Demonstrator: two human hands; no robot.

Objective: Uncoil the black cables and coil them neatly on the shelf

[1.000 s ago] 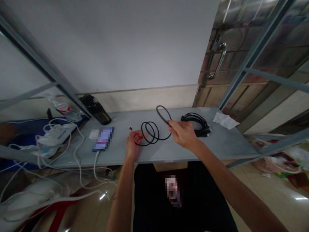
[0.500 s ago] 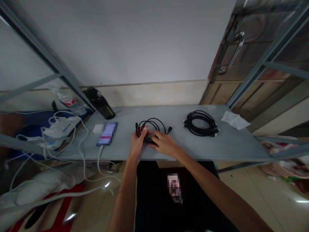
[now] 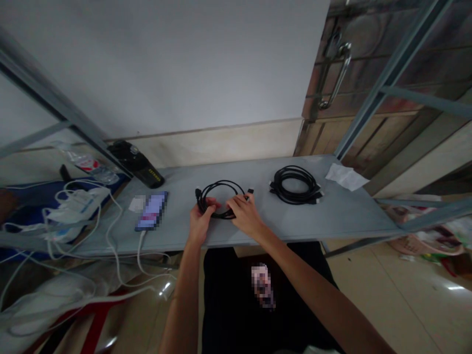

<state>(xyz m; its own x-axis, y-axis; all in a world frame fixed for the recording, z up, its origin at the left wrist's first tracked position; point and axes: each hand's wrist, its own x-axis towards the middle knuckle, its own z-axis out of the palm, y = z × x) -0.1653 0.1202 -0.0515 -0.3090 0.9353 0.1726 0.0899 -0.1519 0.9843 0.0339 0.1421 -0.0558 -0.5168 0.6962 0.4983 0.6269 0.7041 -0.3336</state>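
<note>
A black cable (image 3: 222, 182) lies in a round coil on the grey tabletop (image 3: 221, 236), with one plug sticking out at its upper left and another at its right. My left hand (image 3: 201, 216) grips the coil's left side, thumb and fingers closed round the strands. On the right side, my right hand (image 3: 243, 211) has its fingers closed on the same coil, close to the plug. To the right rests a second, thicker coil of black cables (image 3: 291, 199), with several plugs showing at its edges; neither hand touches it.
At left lie a phone (image 3: 153, 209) with a white charging lead (image 3: 141, 241) and a tilted black bottle (image 3: 138, 164). Beyond them are a clear plastic bottle (image 3: 92, 167) and tangled white cords. A crumpled tissue (image 3: 346, 177) sits at the right; grey metal posts rise at both ends.
The held coil has become rounder and tidier, its loops closer together. My right hand has risen along its right side toward the plug. The whole view has turned slightly.
</note>
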